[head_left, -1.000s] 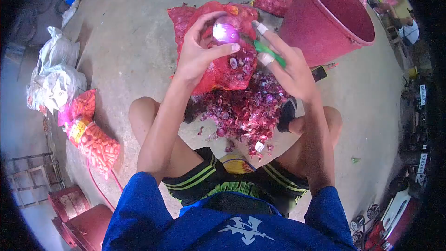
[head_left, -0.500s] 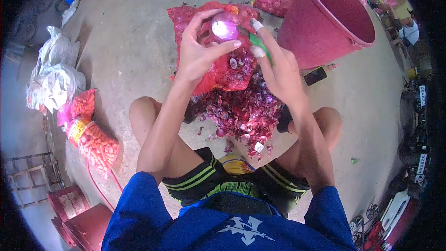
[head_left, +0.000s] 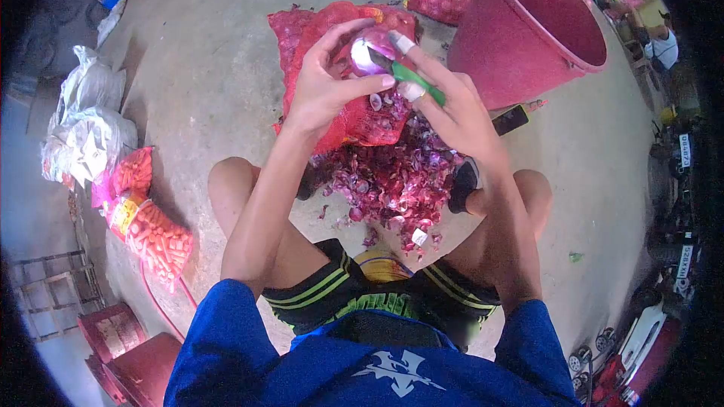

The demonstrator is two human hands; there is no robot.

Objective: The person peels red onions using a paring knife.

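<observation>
1. Here we are, right at the body: the bent knees in dark shorts [head_left: 317,279] stand wide apart, which looks like a way of leaving working room between the legs
2. Just beyond, a heap of purple peelings [head_left: 392,177] lies on the floor between the feet, seemingly where scraps drop most easily
3. Up to the left hand [head_left: 320,94], and it's clamped around an onion [head_left: 362,56], thumb below and fingers above, probably so the side facing the other hand stays bare
4. Across comes the right hand [head_left: 456,109], closed on the green handle of a small knife [head_left: 421,84], its dark blade pointing left and seeming to meet the onion; white wraps [head_left: 403,44] cover two fingertips, perhaps as protection
5. The onion is held up over a red mesh sack [head_left: 358,122], handily near, I'd judge
6. To the right a phone [head_left: 510,120] lies on the floor beside a big red tub [head_left: 501,53], whose tilted look may be the wide lens
7. And farther back, another filled net sack [head_left: 440,1] lies just beside the tub, apparently out of the hands' way
</observation>
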